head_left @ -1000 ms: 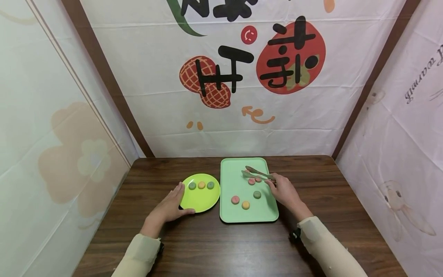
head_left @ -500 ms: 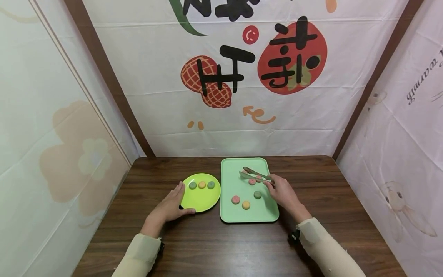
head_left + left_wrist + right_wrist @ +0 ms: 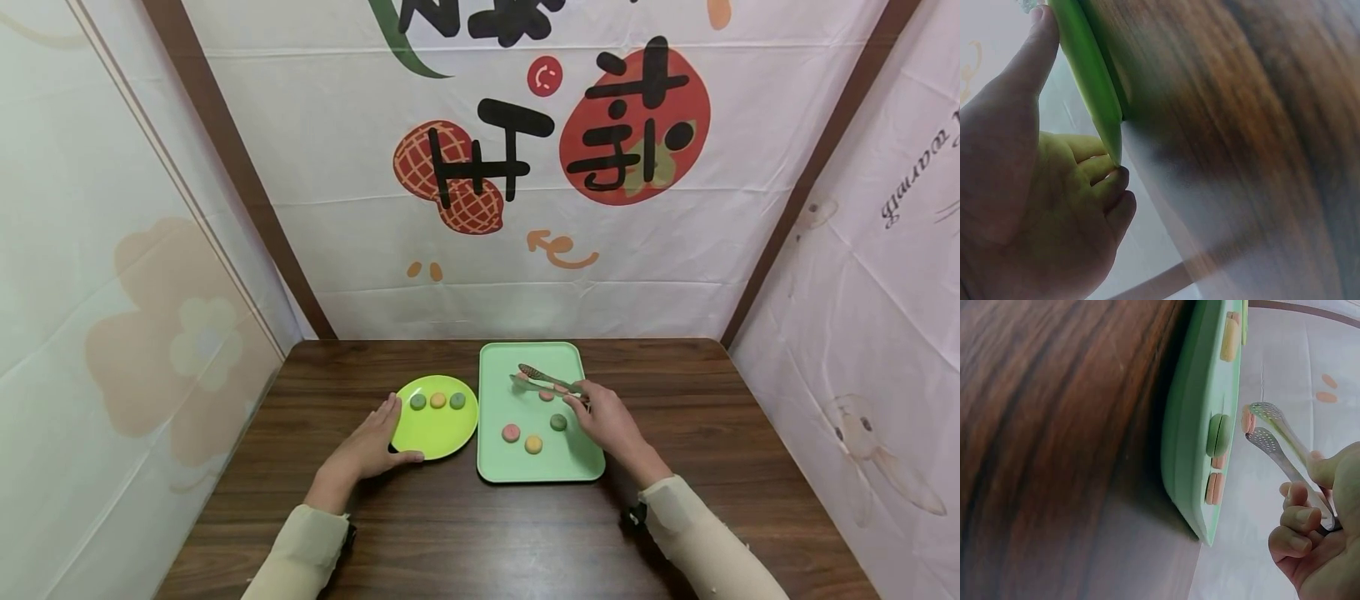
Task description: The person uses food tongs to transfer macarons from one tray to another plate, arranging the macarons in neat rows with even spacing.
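Note:
My right hand (image 3: 611, 423) grips metal tongs (image 3: 550, 377) over the far part of the pale green tray (image 3: 495, 362). In the right wrist view, the perforated tips of the tongs pinch a pink macaron (image 3: 1248, 419), raised off the tray. Below on the tray lie more macarons: a green one (image 3: 558, 422), a yellow one (image 3: 533, 444), a pink one (image 3: 511, 432) and others partly hidden by the tongs. My left hand (image 3: 366, 446) rests against the lime-green plate (image 3: 435, 437), thumb and fairly straight fingers touching its rim. That plate bears two green macarons (image 3: 417, 402) and a yellow macaron (image 3: 438, 400) in a row.
Plate and tray stand side by side on a dark wooden table (image 3: 480, 533). A printed white cloth (image 3: 360, 250) hangs behind it, and more cloth closes off both sides.
My right hand has shifted slightly left, carrying the tongs and the pink macaron left across the tray. The left hand and the plate stay in place.

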The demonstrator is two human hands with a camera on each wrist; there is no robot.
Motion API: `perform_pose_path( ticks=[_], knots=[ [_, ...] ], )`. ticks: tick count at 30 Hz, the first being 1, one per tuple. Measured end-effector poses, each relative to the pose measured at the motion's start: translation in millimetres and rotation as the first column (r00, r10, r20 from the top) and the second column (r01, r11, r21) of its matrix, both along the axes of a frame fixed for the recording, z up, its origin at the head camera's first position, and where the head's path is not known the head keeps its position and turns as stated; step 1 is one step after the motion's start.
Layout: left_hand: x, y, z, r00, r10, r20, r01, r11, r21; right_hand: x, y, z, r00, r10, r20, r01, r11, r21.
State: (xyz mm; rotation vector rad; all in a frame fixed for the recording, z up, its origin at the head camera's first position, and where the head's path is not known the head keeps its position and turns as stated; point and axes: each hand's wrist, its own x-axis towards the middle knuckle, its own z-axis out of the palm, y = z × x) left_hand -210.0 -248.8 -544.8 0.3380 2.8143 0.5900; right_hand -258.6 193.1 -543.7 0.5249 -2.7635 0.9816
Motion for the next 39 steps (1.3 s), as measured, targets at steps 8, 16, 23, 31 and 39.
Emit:
perform_pose_path(
  ticks=[8, 16, 23, 31, 39],
  knots=[
    [0.5, -0.1, -0.2, 1.0, 0.0, 0.006, 0.0, 1.0, 0.0, 4.6, -7, 1.9, 0.999, 0.042, 0.01, -0.042, 0.998, -0.042],
    [2.7, 0.2, 0.3, 1.0, 0.0, 0.0, 0.0, 1.0, 0.014, 8.1, -14, 3.1, 0.998, 0.058, 0.002, -0.058, 0.997, -0.041],
    [1.9, -1.1, -1.0, 1.0, 0.0, -0.003, 0.0, 1.0, 0.017, 9.5, -19, 3.5, 0.997, 0.07, -0.026, -0.072, 0.996, -0.057],
    [0.9, -2.3, -3.5, 1.0, -0.006, -0.011, 0.006, 1.0, 0.007, 10.9, -24, 3.3, 0.994, 0.107, -0.029, -0.109, 0.99, -0.089],
    [1.5, -2.0, -2.7, 1.0, -0.003, -0.01, 0.003, 1.0, 0.005, 15.7, -33, 7.4, 0.993, 0.121, 0.015, -0.119, 0.989, -0.089]
  ],
)
